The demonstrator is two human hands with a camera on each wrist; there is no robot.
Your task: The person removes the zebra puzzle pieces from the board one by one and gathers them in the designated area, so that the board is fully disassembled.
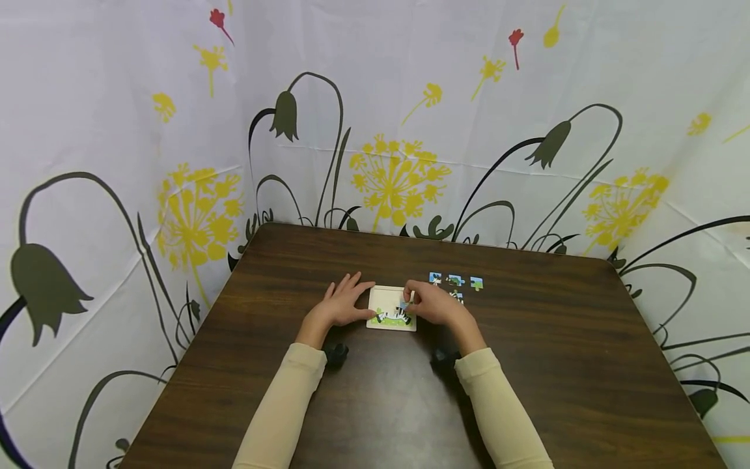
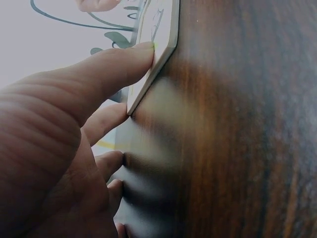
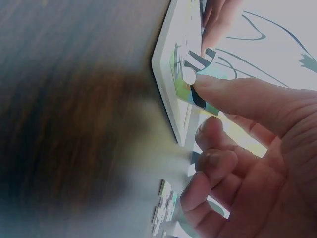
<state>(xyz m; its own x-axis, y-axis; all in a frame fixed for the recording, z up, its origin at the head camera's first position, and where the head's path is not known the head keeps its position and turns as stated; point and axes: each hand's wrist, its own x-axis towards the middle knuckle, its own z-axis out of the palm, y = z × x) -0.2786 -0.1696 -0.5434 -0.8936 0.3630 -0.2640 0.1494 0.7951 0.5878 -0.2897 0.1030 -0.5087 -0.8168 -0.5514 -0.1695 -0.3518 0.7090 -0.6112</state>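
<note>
A pale wooden puzzle tray (image 1: 383,296) lies flat on the table, with fitted green and black-and-white zebra pieces (image 1: 384,318) along its near side. My left hand (image 1: 338,307) is at the tray's left side, fingers spread. In the left wrist view its thumb (image 2: 124,62) rests on the tray's edge, and the index fingertip meets a corner. Over the tray's right part, my right hand (image 1: 435,304) pinches a zebra-striped puzzle piece (image 3: 199,99) by thumb and index finger. That piece stands tilted at the tray, and its other fingers are loosely curled.
Several loose puzzle pieces (image 1: 455,280) lie beyond and to the right of the tray, one partly behind the right hand. The dark wooden table (image 1: 556,352) ends at a flower-printed cloth (image 1: 375,98) at the back and sides.
</note>
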